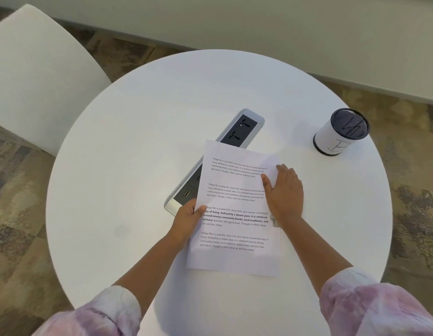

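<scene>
A white printed sheet of paper point(234, 238) with several short paragraphs of text lies in the middle of the round white table point(128, 180). My left hand point(187, 220) pinches the sheet's left edge, thumb on top and fingers underneath. My right hand point(284, 190) rests flat on the sheet's right edge with straight fingers, thumb pointing inward over the text. The sheet's upper left corner overlaps the power strip set in the table.
A grey power strip point(237, 132) with sockets runs diagonally across the table centre, partly under the paper. A black mesh pen cup point(341, 132) wrapped in white paper stands at the right. A white chair point(36, 73) is at the far left. Patterned carpet surrounds the table.
</scene>
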`<state>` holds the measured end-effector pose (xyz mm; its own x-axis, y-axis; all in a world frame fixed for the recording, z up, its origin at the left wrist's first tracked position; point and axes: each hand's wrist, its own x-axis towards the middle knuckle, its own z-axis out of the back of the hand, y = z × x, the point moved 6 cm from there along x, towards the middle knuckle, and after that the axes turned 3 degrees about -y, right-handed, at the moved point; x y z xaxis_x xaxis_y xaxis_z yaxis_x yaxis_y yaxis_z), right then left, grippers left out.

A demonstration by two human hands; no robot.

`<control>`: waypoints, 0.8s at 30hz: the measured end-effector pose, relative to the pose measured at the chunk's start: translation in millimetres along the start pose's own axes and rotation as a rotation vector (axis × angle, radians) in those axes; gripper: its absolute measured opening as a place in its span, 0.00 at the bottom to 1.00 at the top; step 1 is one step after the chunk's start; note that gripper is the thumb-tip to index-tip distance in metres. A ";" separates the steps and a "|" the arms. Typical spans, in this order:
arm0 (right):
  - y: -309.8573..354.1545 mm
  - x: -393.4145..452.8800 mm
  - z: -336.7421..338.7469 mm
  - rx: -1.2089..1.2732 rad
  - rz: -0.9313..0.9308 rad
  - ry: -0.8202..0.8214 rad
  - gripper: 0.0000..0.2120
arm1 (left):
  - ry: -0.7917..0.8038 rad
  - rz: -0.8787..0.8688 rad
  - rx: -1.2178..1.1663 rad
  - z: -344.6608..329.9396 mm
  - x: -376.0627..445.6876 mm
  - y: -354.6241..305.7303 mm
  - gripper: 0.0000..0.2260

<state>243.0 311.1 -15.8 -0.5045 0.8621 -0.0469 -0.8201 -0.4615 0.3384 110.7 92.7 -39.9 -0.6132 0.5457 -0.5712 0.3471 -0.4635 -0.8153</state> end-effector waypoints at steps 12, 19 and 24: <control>-5.5 1.9 -6.5 0.008 -0.023 0.017 0.32 | -0.016 0.002 -0.017 -0.2 1.3 1.2 0.10; -9.3 9.1 -10.2 0.010 -0.030 0.026 0.32 | -0.032 0.037 -0.054 -1.2 2.3 2.2 0.09; -10.0 10.8 -12.1 0.056 -0.025 0.026 0.31 | -0.023 0.022 -0.033 -0.3 2.9 1.6 0.06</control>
<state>242.5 322.5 -31.1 -0.4919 0.8670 -0.0799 -0.8162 -0.4273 0.3888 109.7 93.7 -42.9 -0.6213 0.5187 -0.5873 0.3837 -0.4520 -0.8052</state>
